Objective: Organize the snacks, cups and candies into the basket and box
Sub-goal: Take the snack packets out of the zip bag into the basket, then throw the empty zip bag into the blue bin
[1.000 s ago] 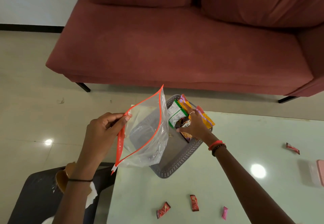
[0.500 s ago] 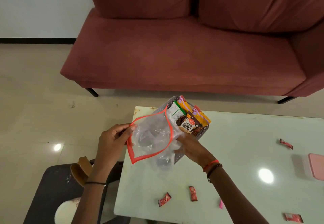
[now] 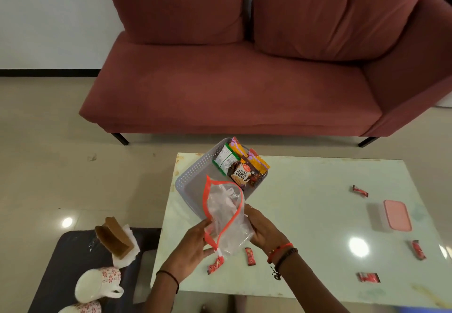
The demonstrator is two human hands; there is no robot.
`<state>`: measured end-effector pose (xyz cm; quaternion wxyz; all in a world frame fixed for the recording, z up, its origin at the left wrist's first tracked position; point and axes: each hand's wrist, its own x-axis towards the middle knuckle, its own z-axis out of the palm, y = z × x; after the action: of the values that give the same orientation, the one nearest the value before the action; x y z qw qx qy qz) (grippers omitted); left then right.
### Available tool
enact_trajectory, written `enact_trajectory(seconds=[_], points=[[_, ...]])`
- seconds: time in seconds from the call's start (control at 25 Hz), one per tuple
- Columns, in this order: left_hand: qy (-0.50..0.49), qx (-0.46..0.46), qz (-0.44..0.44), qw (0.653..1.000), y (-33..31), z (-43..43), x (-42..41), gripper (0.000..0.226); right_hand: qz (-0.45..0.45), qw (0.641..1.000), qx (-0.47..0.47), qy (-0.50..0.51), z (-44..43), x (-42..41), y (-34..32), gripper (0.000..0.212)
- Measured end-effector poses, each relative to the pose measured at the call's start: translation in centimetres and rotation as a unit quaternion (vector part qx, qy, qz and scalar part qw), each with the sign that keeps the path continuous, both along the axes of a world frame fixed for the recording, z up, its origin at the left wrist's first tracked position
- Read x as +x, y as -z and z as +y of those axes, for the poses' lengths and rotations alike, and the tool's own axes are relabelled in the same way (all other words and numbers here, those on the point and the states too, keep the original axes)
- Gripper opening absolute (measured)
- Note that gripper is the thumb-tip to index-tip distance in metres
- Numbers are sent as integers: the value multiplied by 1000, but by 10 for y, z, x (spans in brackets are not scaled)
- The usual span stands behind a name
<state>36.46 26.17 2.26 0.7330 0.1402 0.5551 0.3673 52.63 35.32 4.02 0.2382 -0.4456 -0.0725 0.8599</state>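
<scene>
A clear zip bag (image 3: 226, 214) with an orange rim hangs above the table's near left part. My left hand (image 3: 193, 245) grips its rim from the left, and my right hand (image 3: 263, 229) holds its side from the right. Behind the bag stands a grey basket (image 3: 193, 178) with several snack packets (image 3: 241, 166) upright at its far end. Red candies lie on the table: one (image 3: 215, 265) below the bag, another (image 3: 250, 256) beside it, more at the right (image 3: 360, 191). A box with a pink lid (image 3: 397, 218) sits at the right.
The pale green table (image 3: 305, 214) has a red sofa (image 3: 232, 87) behind it. Left of the table stands a low black stool (image 3: 66, 259) with white flowered cups (image 3: 97, 284) on their sides and a brown holder with tissue (image 3: 115, 239).
My right hand left the snack packets in the basket and took hold of the bag. Both hands brought the bag nearer to me, over the table's front.
</scene>
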Motion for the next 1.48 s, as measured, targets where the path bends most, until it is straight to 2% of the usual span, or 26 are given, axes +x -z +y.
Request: enact_trajectory(seconds=[0.08, 0.2, 0.28, 0.36, 0.4, 0.48, 0.6, 0.68, 0.8, 0.88, 1.0, 1.08, 1.12, 1.2, 1.24, 1.32, 1.4, 1.48], points=[[19, 6, 53, 998, -4, -4, 12, 24, -24, 999, 34, -36, -12, 6, -6, 19], [22, 10, 135, 991, -12, -10, 21, 17, -151, 984, 66, -66, -22, 11, -12, 11], [-17, -5, 180, 984, -20, -16, 26, 9, -272, 950, 135, -68, -29, 16, -19, 14], [-71, -16, 226, 971, -33, -23, 34, 3, -329, 918, 211, -72, -40, 27, -25, 9], [-89, -13, 250, 964, -37, -27, 38, 4, -326, 917, 220, -72, -46, 32, -28, 7], [-102, 7, 295, 950, -43, -34, 47, 7, -275, 930, 222, -99, -62, 46, -32, 21], [-65, 41, 361, 930, -51, -49, 70, 9, -175, 936, 264, -151, -90, 68, -37, 27], [-36, 36, 415, 908, -53, -60, 88, 11, -131, 947, 249, -156, -106, 83, -34, 28], [24, 31, 493, 869, -61, -76, 124, 21, -114, 942, 254, -189, -124, 114, -34, 26], [75, 63, 515, 852, -59, -84, 143, 27, -125, 928, 280, -213, -133, 134, -32, 28], [133, 147, 493, 847, -55, -93, 178, 23, -174, 909, 311, -215, -144, 176, -31, 35], [187, 171, 440, 861, -54, -94, 202, 16, -199, 906, 313, -203, -149, 210, -27, 35], [208, 162, 389, 883, -52, -95, 214, 11, -205, 908, 310, -195, -151, 228, -26, 35], [228, 121, 212, 942, -47, -96, 241, 12, -214, 914, 298, -175, -155, 266, -21, 35], [232, 104, 134, 958, -42, -95, 256, 16, -216, 917, 291, -165, -158, 286, -17, 34], [190, 73, 64, 977, -31, -92, 290, 22, -216, 928, 276, -130, -165, 329, -6, 26], [108, 41, 51, 992, -20, -86, 324, 24, -231, 940, 244, -64, -169, 378, 8, 23], [115, 38, 122, 985, -4, -77, 366, 20, -281, 941, 186, 20, -173, 439, 25, 36]])
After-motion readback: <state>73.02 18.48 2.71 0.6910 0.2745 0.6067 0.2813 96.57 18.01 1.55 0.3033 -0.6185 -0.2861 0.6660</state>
